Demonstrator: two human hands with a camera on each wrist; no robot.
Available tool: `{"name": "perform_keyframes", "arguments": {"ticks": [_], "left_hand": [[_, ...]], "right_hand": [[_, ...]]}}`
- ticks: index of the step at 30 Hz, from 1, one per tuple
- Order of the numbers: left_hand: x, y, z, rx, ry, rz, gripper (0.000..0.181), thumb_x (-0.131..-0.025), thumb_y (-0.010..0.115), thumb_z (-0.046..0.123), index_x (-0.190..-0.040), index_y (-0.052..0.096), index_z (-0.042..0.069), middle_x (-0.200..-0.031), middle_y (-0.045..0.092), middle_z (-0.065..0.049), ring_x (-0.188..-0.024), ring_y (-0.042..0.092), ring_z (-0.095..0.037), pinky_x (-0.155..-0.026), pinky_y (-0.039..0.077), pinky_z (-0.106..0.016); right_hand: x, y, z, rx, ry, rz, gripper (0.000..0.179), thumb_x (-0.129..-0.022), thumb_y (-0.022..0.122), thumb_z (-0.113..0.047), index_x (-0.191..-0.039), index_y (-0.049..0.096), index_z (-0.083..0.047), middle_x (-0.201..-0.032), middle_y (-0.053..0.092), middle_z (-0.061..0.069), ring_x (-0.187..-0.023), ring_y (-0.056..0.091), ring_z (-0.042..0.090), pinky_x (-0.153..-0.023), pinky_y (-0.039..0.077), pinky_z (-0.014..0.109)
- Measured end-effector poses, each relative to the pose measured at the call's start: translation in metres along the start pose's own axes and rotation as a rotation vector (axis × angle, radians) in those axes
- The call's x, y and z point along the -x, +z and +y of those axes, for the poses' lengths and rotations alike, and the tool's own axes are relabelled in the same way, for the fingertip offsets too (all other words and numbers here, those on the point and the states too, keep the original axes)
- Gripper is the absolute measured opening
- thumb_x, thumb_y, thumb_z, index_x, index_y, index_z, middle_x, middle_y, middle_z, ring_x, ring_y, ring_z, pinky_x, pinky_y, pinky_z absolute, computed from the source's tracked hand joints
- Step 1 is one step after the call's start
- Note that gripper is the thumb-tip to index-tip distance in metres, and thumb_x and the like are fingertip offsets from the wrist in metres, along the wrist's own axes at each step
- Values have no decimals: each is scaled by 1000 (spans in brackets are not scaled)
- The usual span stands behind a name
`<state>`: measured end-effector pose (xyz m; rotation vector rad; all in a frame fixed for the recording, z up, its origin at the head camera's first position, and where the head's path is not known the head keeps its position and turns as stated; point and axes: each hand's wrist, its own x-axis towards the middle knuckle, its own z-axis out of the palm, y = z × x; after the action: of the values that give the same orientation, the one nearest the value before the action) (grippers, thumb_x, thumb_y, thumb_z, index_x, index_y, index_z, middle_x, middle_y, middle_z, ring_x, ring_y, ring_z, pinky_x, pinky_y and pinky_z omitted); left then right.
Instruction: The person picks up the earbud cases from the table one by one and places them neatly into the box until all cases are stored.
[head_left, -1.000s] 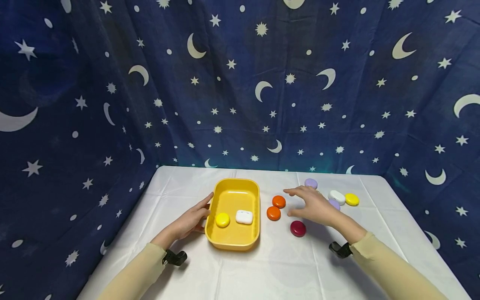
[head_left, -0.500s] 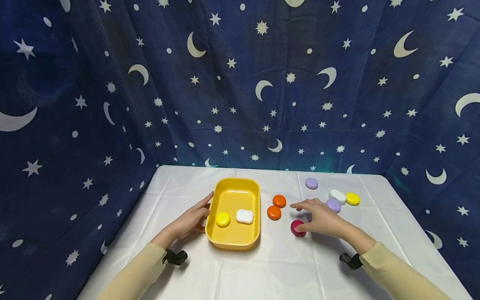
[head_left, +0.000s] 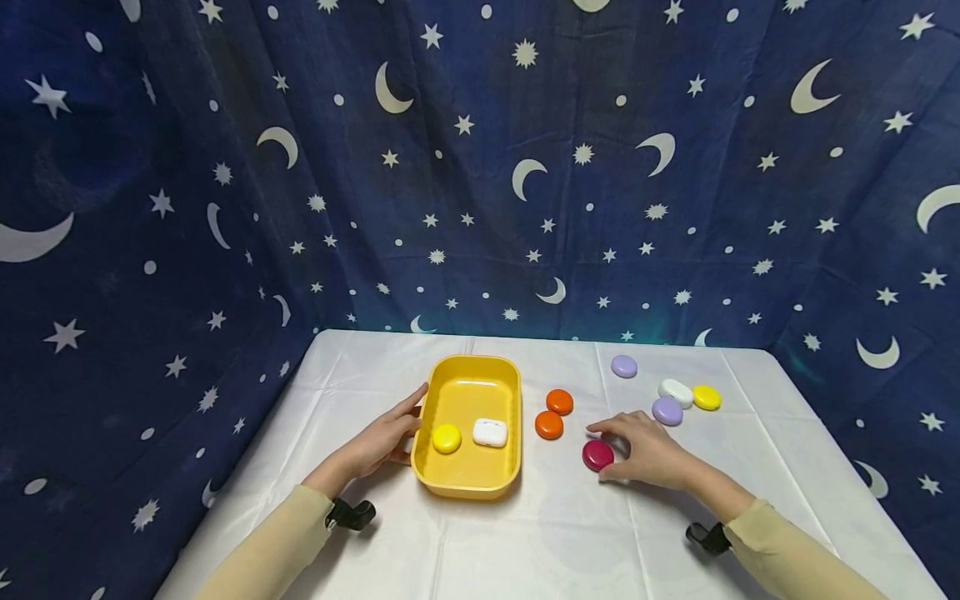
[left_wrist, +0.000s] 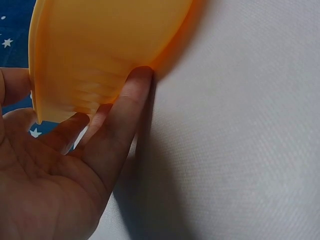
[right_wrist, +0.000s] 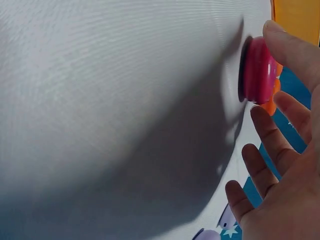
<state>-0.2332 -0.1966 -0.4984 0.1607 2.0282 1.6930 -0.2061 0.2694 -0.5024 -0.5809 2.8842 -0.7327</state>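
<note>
My left hand rests its fingers against the outer left wall of a yellow rectangular tray; the left wrist view has the fingertips touching that wall. Inside the tray lie a round yellow disc and a white rounded block. My right hand hovers low around a glossy dark red disc, thumb on its near side, fingers spread on its far side. In the right wrist view the thumb is close to the dark red disc; whether it touches cannot be told.
Two orange discs lie between the tray and my right hand. Farther right are two lilac discs, a white oval piece and a yellow disc. A white cloth covers the table; a starry blue curtain stands behind.
My right hand has come down and nearer from above the lilac discs to the dark red disc, its thumb now at the disc's near side. The left hand and tray stay put.
</note>
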Motion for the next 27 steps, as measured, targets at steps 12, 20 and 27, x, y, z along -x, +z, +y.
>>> {"name": "perform_keyframes", "arguments": {"ticks": [12,20,27], "left_hand": [[0,-1,0,-6,2,-16,67,-106,47,22,-165,18,37,-165,26,-20,-118,59,-32,-83,61,-44],[0,-1,1,-6,0,-11,66,-106,46,22,-165,18,37,-165,26,-19,-119,58,-32,-83,61,-43],[0,0,0,-5,1,-11,66,-106,46,22,-165,18,37,-164,28,-20,-121,57,-32,-83,61,-44]], "right_hand": [[2,5,3,-12,30,-1,67,-68,93,-45,-129,69,-28,-121,66,-3,-110,50,22,-86,45,43],[1,4,1,-18,23,-5,65,-69,92,-43,-128,70,-27,-119,67,-4,-108,50,22,-85,44,43],[-1,4,2,-28,57,-19,63,-69,93,-41,-126,70,-29,-117,67,-6,-108,49,20,-85,43,41]]}}
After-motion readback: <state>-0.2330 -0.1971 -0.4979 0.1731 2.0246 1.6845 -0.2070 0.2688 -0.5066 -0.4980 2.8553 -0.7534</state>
